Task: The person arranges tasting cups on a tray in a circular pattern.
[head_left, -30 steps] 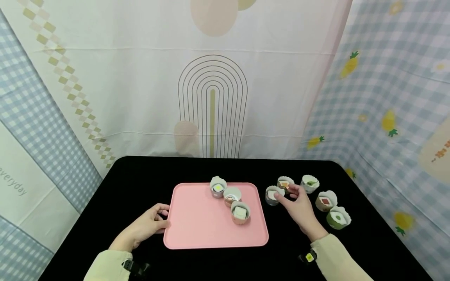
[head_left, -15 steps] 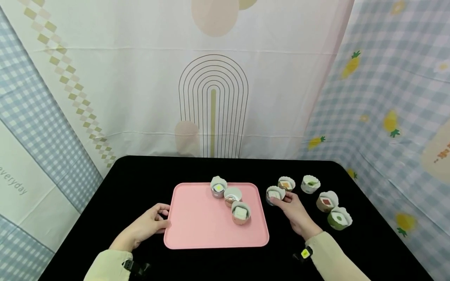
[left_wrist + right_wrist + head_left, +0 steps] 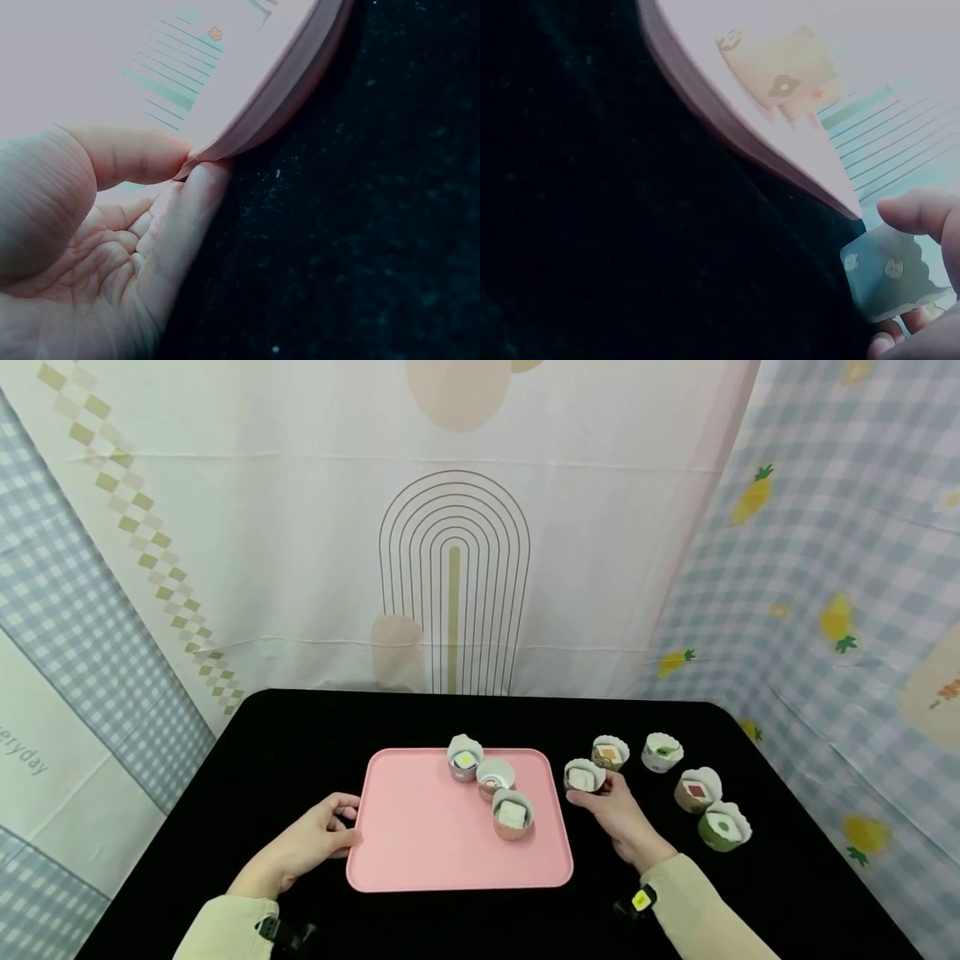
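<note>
My left hand (image 3: pixel 311 839) pinches the left rim of a pink tray (image 3: pixel 427 847) between thumb and finger. In the left wrist view the tray's edge (image 3: pixel 277 90) sits between those fingertips. On the tray's right half stand three paper baking cups: a grey one (image 3: pixel 465 760), one with a brown pattern (image 3: pixel 495 779) and a peach one (image 3: pixel 513 818). My right hand (image 3: pixel 622 822) grips a blue-grey paper cup (image 3: pixel 582 776) with a whitish filling, just off the tray's right edge. Small animal faces decorate that cup's wall (image 3: pixel 874 266) in the right wrist view.
Right of the tray, several filled cups stand on the black table (image 3: pixel 315 735): one with an orange-brown top (image 3: pixel 610 753), a white-walled cup (image 3: pixel 662 753), one with a red top (image 3: pixel 697 791) and a green cup (image 3: pixel 723 827). Patterned cloths (image 3: pixel 585 527) hang behind.
My right hand has come left and lower over the blue-grey cup, closed round it, and shifted it slightly left toward the tray. My left hand has stayed on the rim.
</note>
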Tool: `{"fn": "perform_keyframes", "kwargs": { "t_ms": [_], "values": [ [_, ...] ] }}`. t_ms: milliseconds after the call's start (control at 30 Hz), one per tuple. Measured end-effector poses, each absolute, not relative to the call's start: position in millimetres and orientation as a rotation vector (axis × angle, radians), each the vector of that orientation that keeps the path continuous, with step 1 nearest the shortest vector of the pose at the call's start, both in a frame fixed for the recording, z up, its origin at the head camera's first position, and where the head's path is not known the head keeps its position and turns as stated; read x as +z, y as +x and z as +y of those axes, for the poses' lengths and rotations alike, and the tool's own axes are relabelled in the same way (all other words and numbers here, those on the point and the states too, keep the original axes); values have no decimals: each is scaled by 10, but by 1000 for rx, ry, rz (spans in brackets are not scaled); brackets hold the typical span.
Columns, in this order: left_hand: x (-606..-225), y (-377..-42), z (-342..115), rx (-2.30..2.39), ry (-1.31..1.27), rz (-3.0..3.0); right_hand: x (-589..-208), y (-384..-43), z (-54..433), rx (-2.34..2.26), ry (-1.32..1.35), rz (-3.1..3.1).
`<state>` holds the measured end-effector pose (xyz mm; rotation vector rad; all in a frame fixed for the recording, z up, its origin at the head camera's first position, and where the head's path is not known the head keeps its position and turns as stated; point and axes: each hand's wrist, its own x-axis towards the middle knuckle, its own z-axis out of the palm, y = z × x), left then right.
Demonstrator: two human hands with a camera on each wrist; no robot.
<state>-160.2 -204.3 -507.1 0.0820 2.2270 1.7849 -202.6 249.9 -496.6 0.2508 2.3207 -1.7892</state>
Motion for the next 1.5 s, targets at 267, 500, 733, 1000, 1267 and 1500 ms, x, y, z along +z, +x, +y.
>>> {"fn": "perform_keyframes", "kwargs": {
  "t_ms": [267,500,733,1000,1267,1500],
  "values": [
    [-5103,-1615,-2052,1794,86,2222,-4986,-2025,2453,-1716,240,2423],
    [-5115,-1616,-2056,1801,107,2216,-4985,-2005,2449,-1609,252,2479],
    [-5081,-1600,-2051,1805,101,2222,-4981,-2006,2427,-1660,247,2485],
    [-5087,-1600,-2036,1792,59,2242,-4957,-2009,2497,-1743,249,2397],
    [-5096,-1597,-2024,1779,74,2253,-4870,-1935,2533,-1730,268,2425],
    [-5103,-1590,-2034,1794,65,2257,-4748,-1808,2372,-1679,172,2550]
  ]
}}
